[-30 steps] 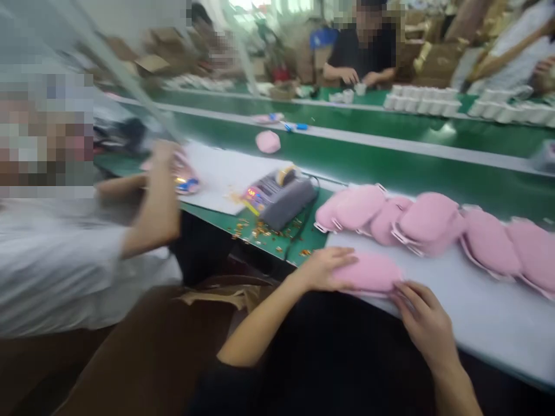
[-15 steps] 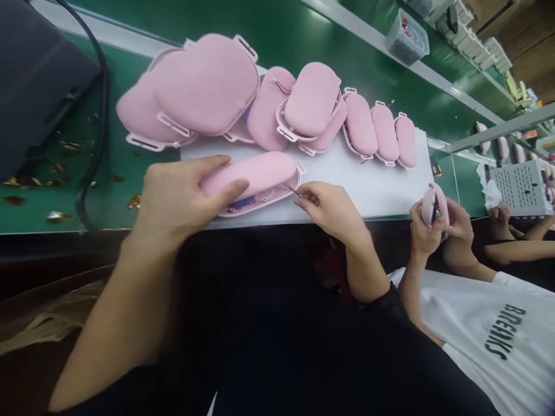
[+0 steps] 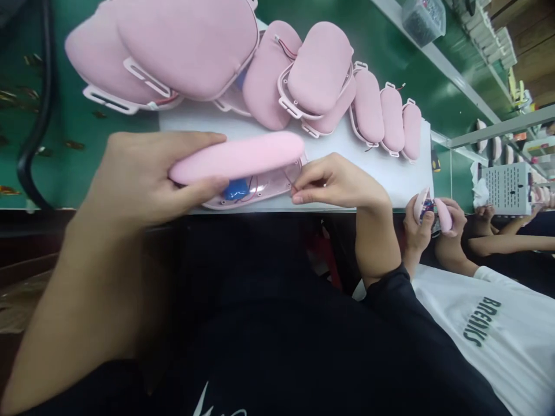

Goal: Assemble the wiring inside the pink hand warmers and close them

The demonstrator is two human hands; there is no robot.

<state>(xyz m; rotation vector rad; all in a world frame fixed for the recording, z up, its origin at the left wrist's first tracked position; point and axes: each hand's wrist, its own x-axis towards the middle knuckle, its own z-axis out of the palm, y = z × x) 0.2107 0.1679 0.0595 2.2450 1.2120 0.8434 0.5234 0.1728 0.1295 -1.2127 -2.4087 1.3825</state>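
Observation:
My left hand [image 3: 151, 173] grips a pink rounded cover [image 3: 243, 155] at its left end, thumb below and fingers above. The cover is tilted up over a pink shell [image 3: 271, 184] that rests on the white mat. Inside the shell lie a blue wrapped block [image 3: 236, 189] and thin red wires [image 3: 254, 188]. At the shell's right end, my right hand [image 3: 333, 182] pinches a thin wire that comes from under the cover. The wire's tip is hidden by the fingers.
Several pink cases [image 3: 321, 69] lie along the white mat [image 3: 403, 185] behind my hands. A black cable [image 3: 41, 115] runs down the left. On the right, a co-worker's hands [image 3: 422, 222] hold an opened pink case. A clear box [image 3: 422, 23] sits on the upper shelf.
My left hand has raised the cover further, so the blue block and red wires show more. My right hand still pinches the wire. The co-worker's case has opened wider. The view has shifted closer.

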